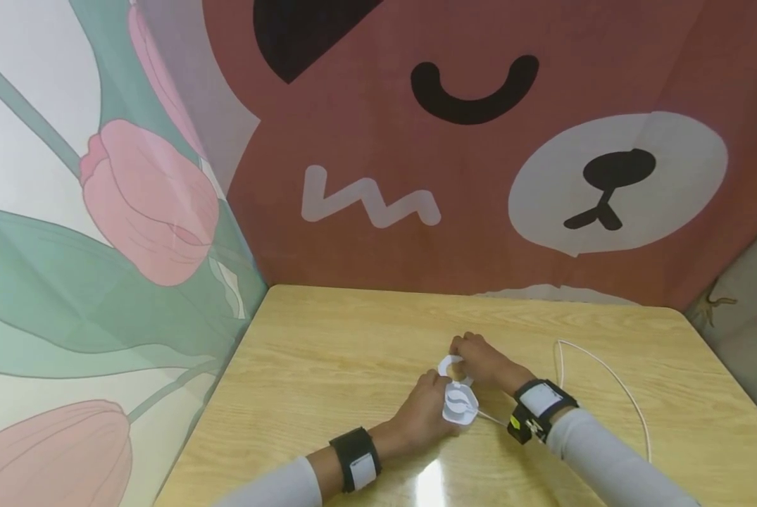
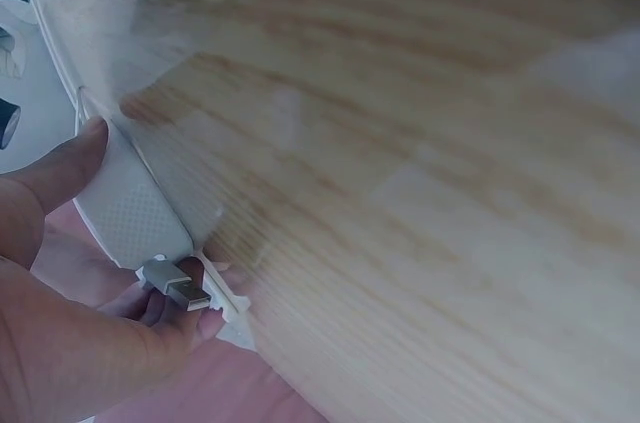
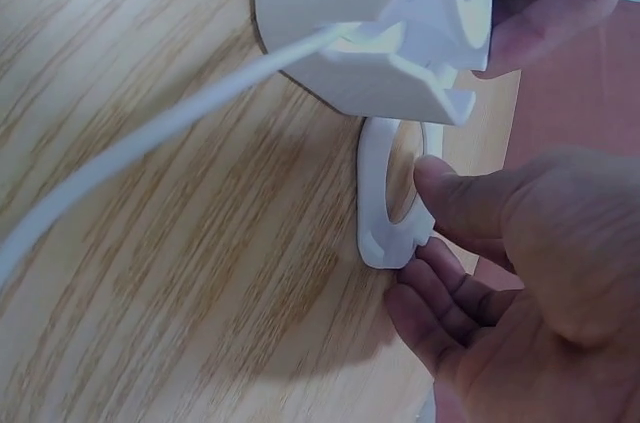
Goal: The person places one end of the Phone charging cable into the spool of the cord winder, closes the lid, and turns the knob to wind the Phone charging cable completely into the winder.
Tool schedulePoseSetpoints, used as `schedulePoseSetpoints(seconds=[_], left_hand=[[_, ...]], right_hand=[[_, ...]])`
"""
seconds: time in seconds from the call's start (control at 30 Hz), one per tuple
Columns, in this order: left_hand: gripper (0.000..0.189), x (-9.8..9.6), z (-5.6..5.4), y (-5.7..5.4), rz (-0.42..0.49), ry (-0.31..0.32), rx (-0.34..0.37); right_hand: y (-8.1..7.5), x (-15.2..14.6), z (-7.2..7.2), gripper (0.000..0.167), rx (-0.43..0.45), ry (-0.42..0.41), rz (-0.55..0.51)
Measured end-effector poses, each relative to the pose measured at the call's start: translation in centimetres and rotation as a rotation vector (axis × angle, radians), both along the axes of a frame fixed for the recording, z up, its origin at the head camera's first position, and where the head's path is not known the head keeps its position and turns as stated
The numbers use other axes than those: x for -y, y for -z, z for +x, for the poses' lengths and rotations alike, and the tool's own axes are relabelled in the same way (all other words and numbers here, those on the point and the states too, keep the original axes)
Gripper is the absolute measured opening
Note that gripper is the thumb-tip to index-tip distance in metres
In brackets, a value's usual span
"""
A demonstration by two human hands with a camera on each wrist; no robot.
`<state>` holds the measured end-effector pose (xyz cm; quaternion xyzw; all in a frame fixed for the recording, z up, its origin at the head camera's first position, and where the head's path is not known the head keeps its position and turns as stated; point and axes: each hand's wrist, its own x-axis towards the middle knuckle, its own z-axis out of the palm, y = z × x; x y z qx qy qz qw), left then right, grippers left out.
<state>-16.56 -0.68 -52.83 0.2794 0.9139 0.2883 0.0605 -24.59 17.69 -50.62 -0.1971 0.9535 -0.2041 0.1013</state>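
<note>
White plastic faceted case, over the wood-grain tabletop, clasped by the left grip. I see its long axis point forward, to the flat white ring that the right grip pinches; white cord enters the case.

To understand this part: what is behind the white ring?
Through the white ring, wood-grain tabletop shows; what the ring's band and right hand cover cannot be seen.
</note>
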Motion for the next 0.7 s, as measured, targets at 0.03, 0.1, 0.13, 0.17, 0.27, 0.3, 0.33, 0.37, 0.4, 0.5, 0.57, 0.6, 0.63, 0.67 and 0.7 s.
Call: schedulePoseSetpoints(seconds=[0.03, 0.1, 0.13, 0.17, 0.27, 0.3, 0.33, 0.37, 0.4, 0.5, 0.57, 0.6, 0.63, 0.67, 0.7], left_hand=[[0.078, 0.0, 0.0, -0.1, -0.003, 0.003, -0.002], [0.078, 0.0, 0.1, -0.1, -0.006, 0.006, -0.009], [0.077, 0.0, 0.1, -0.1, -0.009, 0.006, -0.011], [0.077, 0.0, 0.1, -0.2, -0.011, 0.006, -0.013], [0.075, -0.1, 0.0, 0.0, 0.0, 0.01, -0.026], [0.074, -0.1, 0.0, 0.0, 0.008, 0.009, -0.029], [0.073, -0.1, -0.1, 0.1, 0.019, 0.009, -0.033], [0.072, -0.1, -0.1, 0.1, 0.029, 0.008, -0.036], [0.071, -0.1, -0.2, 0.2, 0.04, 0.006, -0.034], [0.067, 0.1, -0.4, 0.4, 0.078, 0.002, -0.028], [0.063, 0.2, -0.5, 0.5, 0.099, 0.001, -0.021], [0.06, 0.3, -0.6, 0.6, 0.109, 0.002, -0.023], [0.059, 0.4, -0.6, 0.6, 0.108, 0.002, -0.034], [0.059, 0.5, -0.6, 0.6, 0.097, 0.001, -0.05], [0.06, 0.6, -0.6, 0.6, 0.089, -0.002, -0.06]], right_hand=[[0.0, 0.0, 0.0, 0.017, 0.015, 0.011, -0.006], [0.1, 0.0, -0.1, 0.016, 0.027, 0.021, -0.013], [0.1, 0.0, -0.1, 0.015, 0.03, 0.027, -0.018], [0.1, 0.0, -0.1, 0.014, 0.031, 0.033, -0.025], [-0.1, -0.1, -0.1, 0.012, 0.008, 0.04, -0.057], [-0.4, -0.1, -0.1, 0.011, -0.009, 0.035, -0.073], [-0.7, -0.1, 0.0, 0.01, -0.038, 0.025, -0.09], [-1.0, -0.1, 0.1, 0.009, -0.072, 0.013, -0.096], [-1.4, 0.0, 0.3, 0.009, -0.109, -0.004, -0.1], [-2.8, 0.2, 1.3, 0.01, -0.203, -0.044, -0.094], [-3.8, 0.4, 2.2, 0.013, -0.218, -0.048, -0.098], [-4.3, 0.5, 2.7, 0.015, -0.216, -0.048, -0.105], [-4.6, 0.6, 3.3, 0.016, -0.217, -0.049, -0.108], [-5.0, 0.6, 3.8, 0.018, -0.216, -0.049, -0.113], [-5.2, 0.7, 4.4, 0.019, -0.219, -0.051, -0.119]])
